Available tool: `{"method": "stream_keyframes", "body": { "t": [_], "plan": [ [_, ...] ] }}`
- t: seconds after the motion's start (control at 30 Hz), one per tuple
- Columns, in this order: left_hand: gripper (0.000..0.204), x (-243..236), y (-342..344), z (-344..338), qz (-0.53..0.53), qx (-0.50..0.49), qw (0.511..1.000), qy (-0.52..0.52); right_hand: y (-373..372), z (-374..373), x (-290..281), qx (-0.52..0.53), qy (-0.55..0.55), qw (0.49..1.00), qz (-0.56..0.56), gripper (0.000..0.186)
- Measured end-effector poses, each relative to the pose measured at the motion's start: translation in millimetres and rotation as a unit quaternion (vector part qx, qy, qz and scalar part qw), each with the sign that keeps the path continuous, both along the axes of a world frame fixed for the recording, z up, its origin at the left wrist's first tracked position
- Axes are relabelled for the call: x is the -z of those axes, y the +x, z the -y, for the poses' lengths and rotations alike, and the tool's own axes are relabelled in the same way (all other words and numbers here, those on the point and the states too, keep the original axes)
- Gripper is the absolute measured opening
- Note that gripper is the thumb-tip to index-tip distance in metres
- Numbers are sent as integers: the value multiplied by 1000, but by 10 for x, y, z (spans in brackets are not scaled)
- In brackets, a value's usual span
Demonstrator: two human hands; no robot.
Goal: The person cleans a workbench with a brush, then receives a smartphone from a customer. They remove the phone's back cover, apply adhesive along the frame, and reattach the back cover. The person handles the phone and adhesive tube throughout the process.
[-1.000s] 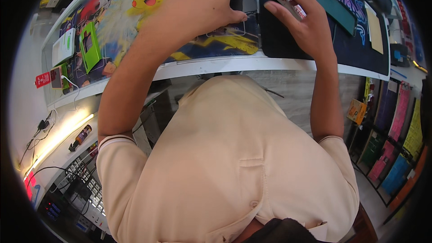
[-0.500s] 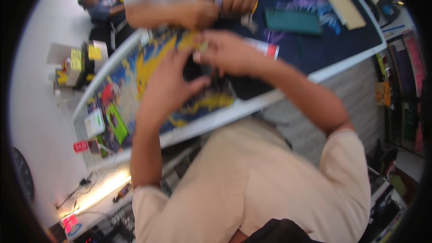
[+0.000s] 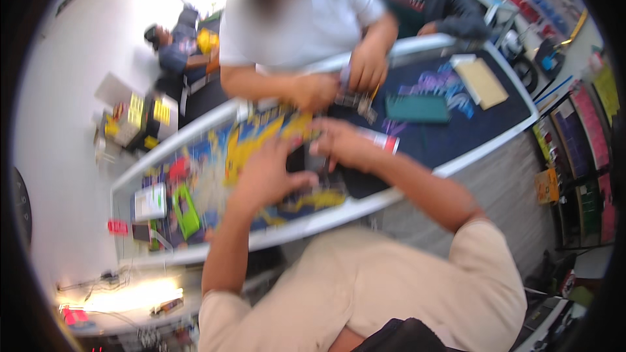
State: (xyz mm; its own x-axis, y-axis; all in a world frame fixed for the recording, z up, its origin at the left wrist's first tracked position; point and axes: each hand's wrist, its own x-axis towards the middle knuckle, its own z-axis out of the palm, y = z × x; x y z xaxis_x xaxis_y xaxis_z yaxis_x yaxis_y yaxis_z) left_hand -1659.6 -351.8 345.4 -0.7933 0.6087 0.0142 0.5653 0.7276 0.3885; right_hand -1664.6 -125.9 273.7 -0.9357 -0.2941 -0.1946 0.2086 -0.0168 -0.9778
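Observation:
My left hand [image 3: 267, 173] is open, thumb and fingers apart around a dark phone-like object [image 3: 297, 160] on the colourful cartoon mat [image 3: 326, 199]. My right hand [image 3: 339, 146] is open, fingers bent and apart over that object's right side; blur hides whether either hand touches it. A red-and-white item [image 3: 381, 140] lies beyond my right hand on the black mat [image 3: 469, 143].
Across the table, a person in white [image 3: 293, 32] has both hands at small items; another person [image 3: 430, 6] stands behind, and one sits far left [image 3: 173, 52]. A teal phone case [image 3: 417, 109], beige sheet [image 3: 482, 85], green box [image 3: 186, 212] and white box [image 3: 150, 199] are on the table.
The view has tilted up, bringing the people opposite into sight and the table lower in the picture. My right hand has moved leftward to the dark object, nearer my left hand.

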Motion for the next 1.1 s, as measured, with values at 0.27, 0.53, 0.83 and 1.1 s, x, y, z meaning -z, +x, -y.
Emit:
{"method": "stream_keyframes", "body": {
  "t": [0.27, 0.53, 0.83, 1.1],
  "plan": [
    [92, 66, 27, 640, 104, -25, 994, -33, 50, -4, 54, -15, -1, 999, -32, 56],
    [83, 219, 141, 699, 77, -34, 996, 0, -31, -74, -16, -30, -5, 999, -38, 50],
    [85, 383, 257, 702, 48, -73, 988, 129, 110, -95, -181, -14, 97, 995, -7, 43],
    [86, 485, 290, 803, 43, -75, 983, 161, 261, -97, -206, 55, 254, 962, -85, 61]
  ]
}}
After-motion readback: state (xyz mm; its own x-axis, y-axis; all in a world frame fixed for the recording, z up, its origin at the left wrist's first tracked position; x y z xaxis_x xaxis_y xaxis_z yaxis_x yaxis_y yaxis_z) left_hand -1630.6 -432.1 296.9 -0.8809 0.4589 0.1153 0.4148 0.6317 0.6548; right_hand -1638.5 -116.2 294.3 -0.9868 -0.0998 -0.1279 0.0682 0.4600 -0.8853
